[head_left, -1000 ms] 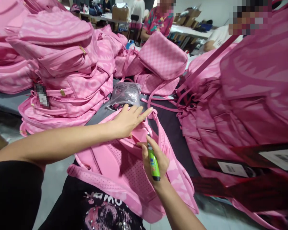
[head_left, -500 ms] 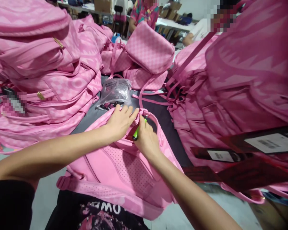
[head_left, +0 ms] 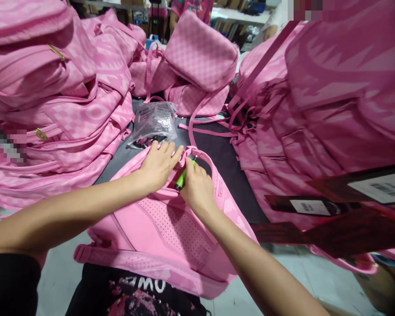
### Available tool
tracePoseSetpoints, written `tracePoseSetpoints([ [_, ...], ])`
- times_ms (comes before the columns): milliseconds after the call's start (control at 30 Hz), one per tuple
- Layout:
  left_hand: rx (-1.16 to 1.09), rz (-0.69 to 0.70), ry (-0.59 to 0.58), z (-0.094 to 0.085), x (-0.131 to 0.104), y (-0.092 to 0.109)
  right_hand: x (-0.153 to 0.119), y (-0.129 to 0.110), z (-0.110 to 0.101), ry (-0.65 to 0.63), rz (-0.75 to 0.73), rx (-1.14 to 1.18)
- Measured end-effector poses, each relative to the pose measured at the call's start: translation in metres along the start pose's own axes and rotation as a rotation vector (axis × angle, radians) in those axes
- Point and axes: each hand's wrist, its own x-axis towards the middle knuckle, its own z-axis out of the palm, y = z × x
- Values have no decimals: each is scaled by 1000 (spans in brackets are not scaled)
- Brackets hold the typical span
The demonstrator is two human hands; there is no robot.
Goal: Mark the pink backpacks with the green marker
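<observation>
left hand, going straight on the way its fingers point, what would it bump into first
Probably the clear plastic bag lying just beyond the left hand, though the depth between them is hard to judge.

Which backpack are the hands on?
The backpack front and centre, dotted panel up: the left hand rests at its top edge, the right hand, with a green marker, beside it. No hand touches the left pile or right pile.
</observation>
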Motion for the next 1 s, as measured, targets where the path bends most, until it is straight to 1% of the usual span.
tracePoseSetpoints([
  [100,0,1,20,-3,-3,-1,-11,16,0,111,-99,92],
  [167,-3,0,39,-4,-5,-3,-23,27,-5,206,-177,176],
  [200,-2,0,49,-5,-6,-3,-30,31,-8,263,-190,239],
  [233,0,1,58,-5,-7,-3,-36,33,-12,320,-183,324],
  [300,2,6,61,-4,-7,-4,-46,33,-18,409,-116,536],
  [367,0,3,50,-4,-6,-4,-50,28,-21,430,-43,725],
  [433,-3,-5,40,-4,-6,-4,-47,22,-21,369,-40,841],
  [500,-10,-11,39,-6,-6,-4,-40,19,-21,241,-130,885],
  [600,-23,-11,46,-8,-8,-4,-30,23,-25,23,-278,861],
  [667,-23,-11,49,-9,-9,-4,-27,29,-32,-73,-336,809],
  [700,-21,-12,51,-10,-9,-4,-26,31,-36,-97,-364,775],
  [767,-22,-14,54,-10,-9,-4,-26,33,-43,-106,-429,681],
  [867,-35,-15,49,-9,-7,-4,-26,30,-46,-65,-487,556],
  [1000,-52,-12,15,-8,-4,-4,-23,24,-45,-64,-521,524],
])
